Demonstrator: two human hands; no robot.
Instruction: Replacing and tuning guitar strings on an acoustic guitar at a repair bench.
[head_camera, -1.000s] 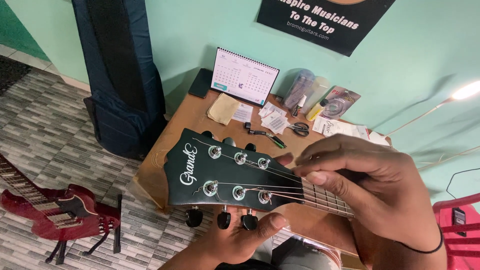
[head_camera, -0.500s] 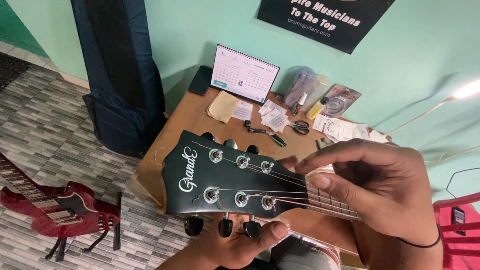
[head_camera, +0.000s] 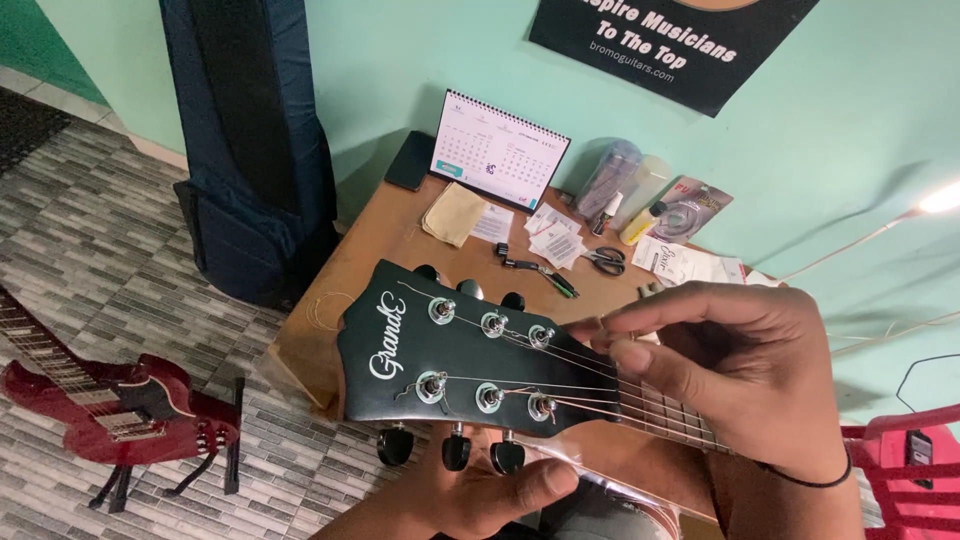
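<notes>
A dark green guitar headstock (head_camera: 400, 375) with silver tuning posts and black pegs fills the middle of the view. My right hand (head_camera: 740, 375) rests over the strings at the nut, fingertips pinching a string near the headstock's right end. My left hand (head_camera: 470, 495) is under the headstock, thumb and fingers at the lower row of black tuning pegs (head_camera: 455, 450). Which peg it grips is hidden.
Behind the headstock stands a small wooden table (head_camera: 385, 240) with a desk calendar (head_camera: 497, 150), a cloth, paper slips, pliers, scissors (head_camera: 605, 260) and bottles. A dark blue guitar bag (head_camera: 250, 150) leans on the wall at left. A red electric guitar (head_camera: 100, 410) stands on the tiled floor.
The headstock has shifted slightly down and left in view. Both hands keep their places on the strings and pegs.
</notes>
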